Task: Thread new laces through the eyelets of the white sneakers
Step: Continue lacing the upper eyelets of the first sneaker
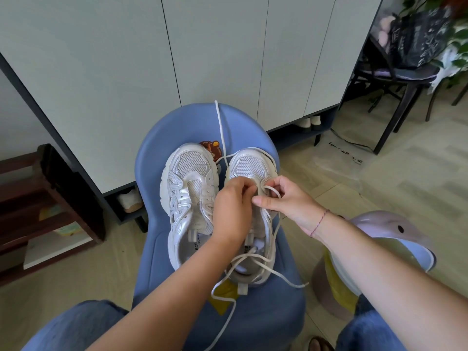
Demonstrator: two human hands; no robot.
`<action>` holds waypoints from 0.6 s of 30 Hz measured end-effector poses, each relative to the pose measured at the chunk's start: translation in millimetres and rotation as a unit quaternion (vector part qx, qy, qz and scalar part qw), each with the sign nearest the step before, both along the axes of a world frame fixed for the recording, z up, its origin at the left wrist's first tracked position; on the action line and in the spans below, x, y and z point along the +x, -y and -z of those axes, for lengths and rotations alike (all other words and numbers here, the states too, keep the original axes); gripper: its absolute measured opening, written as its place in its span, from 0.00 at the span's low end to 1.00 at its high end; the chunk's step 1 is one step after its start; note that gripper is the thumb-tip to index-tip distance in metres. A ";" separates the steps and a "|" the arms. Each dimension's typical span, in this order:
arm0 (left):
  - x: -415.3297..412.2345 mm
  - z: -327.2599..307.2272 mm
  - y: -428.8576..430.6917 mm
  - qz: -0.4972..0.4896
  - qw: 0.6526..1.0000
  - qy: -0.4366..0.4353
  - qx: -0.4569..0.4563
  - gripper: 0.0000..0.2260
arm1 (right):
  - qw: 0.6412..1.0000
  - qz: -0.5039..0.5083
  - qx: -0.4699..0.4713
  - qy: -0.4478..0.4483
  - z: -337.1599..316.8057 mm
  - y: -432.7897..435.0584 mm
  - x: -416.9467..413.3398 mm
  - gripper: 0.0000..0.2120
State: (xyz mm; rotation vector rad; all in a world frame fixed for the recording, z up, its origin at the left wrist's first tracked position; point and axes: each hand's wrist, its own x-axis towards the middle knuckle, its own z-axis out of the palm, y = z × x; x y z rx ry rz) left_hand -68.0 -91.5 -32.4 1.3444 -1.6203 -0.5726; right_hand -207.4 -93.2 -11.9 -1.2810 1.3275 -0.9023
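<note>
Right sneaker (250, 198): steadied toe-away on blue stool (177, 127); left hand (231, 203) pinches its lower eyelets, right hand (283, 198) grips lace (272, 190) loop there for threading. Beside it, left sneaker (190, 193), unlaced.

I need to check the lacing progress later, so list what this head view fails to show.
- Eyelets of the right sneaker: covered by the left hand and right hand.
- Whether the lace has passed any eyelet: hidden under the fingers.
- Far lace end: too thin to follow against the cabinet.
- Insole lettering of the left sneaker: partly blocked by the left forearm.
</note>
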 end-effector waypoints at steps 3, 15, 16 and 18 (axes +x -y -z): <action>0.9 -0.9 0.4 0.013 0.999 -0.032 0.026 0.05 | 1.000 0.007 0.006 0.018 -0.8 0.8 0.6 0.16; 7.4 -25.0 -2.4 0.008 0.993 -0.108 0.055 0.05 | 0.999 0.007 0.015 0.052 3.4 4.4 -3.9 0.11; 9.6 -29.0 -2.4 0.006 0.992 -0.114 0.053 0.06 | 0.998 0.011 0.015 0.052 4.3 4.7 -4.2 0.11; 17.0 -37.7 -2.0 -0.003 0.991 -0.126 0.051 0.07 | 0.998 0.014 0.016 0.055 5.3 5.3 -4.2 0.11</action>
